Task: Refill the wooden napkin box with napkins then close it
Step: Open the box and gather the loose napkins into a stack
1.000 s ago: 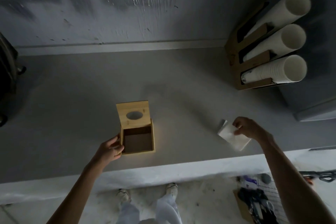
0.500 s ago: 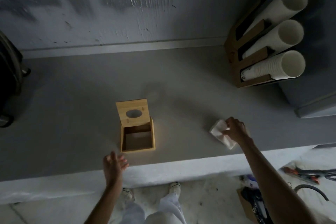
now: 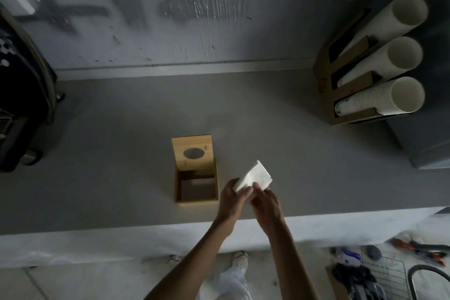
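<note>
The wooden napkin box (image 3: 179, 190) stands on the grey counter (image 3: 121, 153), its inside looking empty. Its lid (image 3: 192, 153), with an oval hole, is tipped up at the far side. Just right of the box, a small stack of white napkins (image 3: 255, 175) is held above the counter by both hands. My left hand (image 3: 231, 198) pinches the stack's near left corner. My right hand (image 3: 266, 202) grips its near edge from the right.
A wooden rack (image 3: 350, 85) with three stacks of white paper cups sits at the counter's far right. A dark appliance (image 3: 22, 95) fills the far left. Beyond the counter's near edge (image 3: 121, 238), a wire basket (image 3: 384, 273) and tools lie on the floor.
My right hand lifted the napkins from the counter and carried them left toward the box. My left hand let go of the box, dropped back, then came up to hold the stack too.
</note>
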Action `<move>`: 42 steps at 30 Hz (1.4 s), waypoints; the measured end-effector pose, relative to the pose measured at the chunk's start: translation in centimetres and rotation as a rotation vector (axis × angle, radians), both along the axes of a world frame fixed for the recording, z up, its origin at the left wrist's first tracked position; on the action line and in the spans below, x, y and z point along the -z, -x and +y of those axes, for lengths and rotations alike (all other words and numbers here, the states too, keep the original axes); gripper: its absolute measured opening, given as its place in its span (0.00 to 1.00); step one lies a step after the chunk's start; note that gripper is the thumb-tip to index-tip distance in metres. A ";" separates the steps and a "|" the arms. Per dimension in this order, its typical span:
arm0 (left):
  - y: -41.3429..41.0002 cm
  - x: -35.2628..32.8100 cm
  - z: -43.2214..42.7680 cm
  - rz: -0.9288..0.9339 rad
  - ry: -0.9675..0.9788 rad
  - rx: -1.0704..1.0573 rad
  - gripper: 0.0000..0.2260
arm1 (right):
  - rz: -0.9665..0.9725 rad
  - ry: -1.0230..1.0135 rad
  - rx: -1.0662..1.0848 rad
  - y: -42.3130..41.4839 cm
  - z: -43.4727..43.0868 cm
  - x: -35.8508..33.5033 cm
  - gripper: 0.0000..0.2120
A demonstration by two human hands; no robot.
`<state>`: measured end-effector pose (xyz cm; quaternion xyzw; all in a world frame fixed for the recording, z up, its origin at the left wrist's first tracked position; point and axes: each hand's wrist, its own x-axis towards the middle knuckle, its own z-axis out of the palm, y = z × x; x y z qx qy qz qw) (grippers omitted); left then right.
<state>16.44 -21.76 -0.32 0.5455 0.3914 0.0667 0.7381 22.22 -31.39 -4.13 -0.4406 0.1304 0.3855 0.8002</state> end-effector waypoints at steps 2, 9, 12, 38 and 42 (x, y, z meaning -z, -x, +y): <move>-0.5 0.1 1.0 0.005 -0.251 0.063 0.10 | -0.051 0.029 0.051 -0.4 -0.1 0.0 0.13; -1.1 1.4 1.0 -0.062 -0.805 0.414 0.07 | -0.581 0.574 -0.038 -2.1 -2.2 0.2 0.28; -0.9 2.5 0.4 -0.026 -0.826 0.447 0.08 | -0.701 0.718 -0.092 -1.7 -2.5 0.8 0.23; 0.8 4.0 -0.2 0.170 -0.847 0.392 0.10 | -1.038 1.012 -0.343 -0.6 -4.7 0.9 0.13; 0.7 3.8 -0.2 0.167 -0.888 0.384 0.10 | -1.028 1.038 -0.332 -0.6 -4.9 0.9 0.13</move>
